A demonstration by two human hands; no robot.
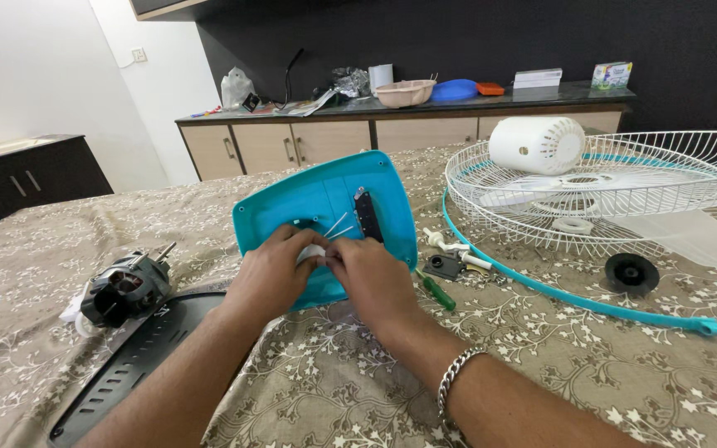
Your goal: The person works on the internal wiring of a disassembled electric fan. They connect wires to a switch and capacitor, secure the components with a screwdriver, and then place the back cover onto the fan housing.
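Head cam: both hands on teal fan base

Left hand [271, 270] & right hand [371, 278] pinch a small white part [312, 253] between fingertips, over the teal base [325, 199] on the patterned bed cover [334, 373]. Motor [124, 288] lies left, wire grille [616, 187] right, green screwdriver [436, 290] just beside my right hand.

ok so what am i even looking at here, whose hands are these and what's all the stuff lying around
This is one picture from a camera worn on a person's head, looking down at their own two bare hands. The left hand and right hand meet over a small white part, pinching it against a turquoise plastic panel that carries a black strip. All of it lies on a floral cloth. To the left sit an electric motor and a black slotted cover. To the right are a green-handled screwdriver, a white wire fan guard with a white housing on it, a turquoise ring and a black round cap.
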